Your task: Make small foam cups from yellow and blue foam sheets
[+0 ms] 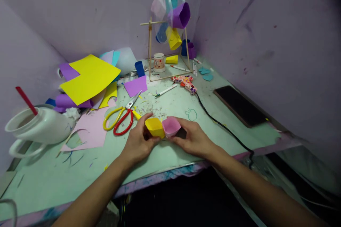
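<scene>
Near the front of the table, my left hand [140, 138] is closed round a small yellow paper cup [154, 127]. Beside it, my right hand [193, 136] grips a small pink paper cup [171, 126]. The two cups are held side by side with their openings tilted up, and their sides appear to touch. Left of my left hand lie scissors [124, 115] with one yellow and one red handle, blades slightly parted. Behind the hands stands a stick frame [150, 49] bearing a clear plastic wheel with coloured paper cups, among them a purple cup [181, 16] and a yellow cup [173, 39].
A patterned glue gun [186, 82] with a black cord and a phone [239, 104] lie to the right. Yellow paper sheets [90, 78] are heaped at the left, near a tilted white mug [48, 124] with a red stick. A marker [165, 91] lies mid-table.
</scene>
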Available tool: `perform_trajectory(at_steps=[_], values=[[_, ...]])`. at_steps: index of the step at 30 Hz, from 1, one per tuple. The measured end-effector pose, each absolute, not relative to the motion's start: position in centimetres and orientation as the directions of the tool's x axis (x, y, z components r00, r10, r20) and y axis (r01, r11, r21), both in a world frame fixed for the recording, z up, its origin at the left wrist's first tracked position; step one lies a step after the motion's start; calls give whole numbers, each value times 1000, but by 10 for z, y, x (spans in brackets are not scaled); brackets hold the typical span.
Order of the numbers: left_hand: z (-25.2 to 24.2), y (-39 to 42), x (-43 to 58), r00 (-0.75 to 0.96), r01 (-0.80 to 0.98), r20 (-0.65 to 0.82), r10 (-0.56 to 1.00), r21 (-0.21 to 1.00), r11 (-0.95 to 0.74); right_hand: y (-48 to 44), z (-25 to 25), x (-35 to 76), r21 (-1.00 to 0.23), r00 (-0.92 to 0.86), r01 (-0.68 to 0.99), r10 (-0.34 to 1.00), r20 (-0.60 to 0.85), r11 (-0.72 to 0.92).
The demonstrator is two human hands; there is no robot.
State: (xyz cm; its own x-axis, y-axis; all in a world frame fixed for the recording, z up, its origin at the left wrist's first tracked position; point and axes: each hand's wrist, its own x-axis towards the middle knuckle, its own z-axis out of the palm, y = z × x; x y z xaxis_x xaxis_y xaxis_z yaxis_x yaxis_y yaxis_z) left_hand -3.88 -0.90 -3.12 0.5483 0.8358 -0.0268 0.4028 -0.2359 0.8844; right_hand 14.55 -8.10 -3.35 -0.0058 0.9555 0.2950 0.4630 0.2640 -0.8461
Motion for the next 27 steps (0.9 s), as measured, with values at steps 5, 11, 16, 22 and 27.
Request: perform_trajectory(at_steps=[5,11,16,22,27], values=[[-30,-9,-38,593,424,-29,805,861,-281,-81,-33,145,-833,1,482,951,310,271],[-23,-11,-36,607,450,-29,795,836,-313,-81,-31,145,-809,-21,525,954,299,265],[-21,-14,-35,580,489,-22,814,809,-327,-82,-32,145,-808,-30,513,947,321,290],[-20,-14,-33,591,472,0,807,811,-346,-80,-29,142,-815,-14,509,949,315,278],[-21,-13,-30,586,457,-77,807,853,-251,-79,-24,139,-807,-14,508,940,340,300]])
